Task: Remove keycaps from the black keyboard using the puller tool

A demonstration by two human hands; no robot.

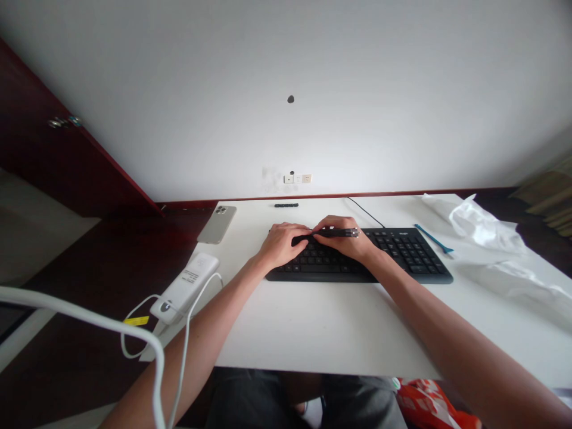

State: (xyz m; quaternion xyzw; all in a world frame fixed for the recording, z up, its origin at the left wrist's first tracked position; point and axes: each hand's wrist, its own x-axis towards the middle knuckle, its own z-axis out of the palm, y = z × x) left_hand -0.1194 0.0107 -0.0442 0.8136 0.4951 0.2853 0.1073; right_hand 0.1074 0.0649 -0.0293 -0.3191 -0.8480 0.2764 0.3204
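1. Right hand (343,237): fingers wrapped around one black pen-like tool (340,233), above the keys.
2. Left hand (282,243): at tool's tip; can't tell if grasping.
3. One keyboard (413,250) under both, on one table (308,328).
4. One phone (217,224), left.

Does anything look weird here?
Yes. Small black pieces, maybe loose keycaps, sit in a row behind the keyboard instead of on it. A dark spot, maybe a hole, mars the white wall high above the sockets.
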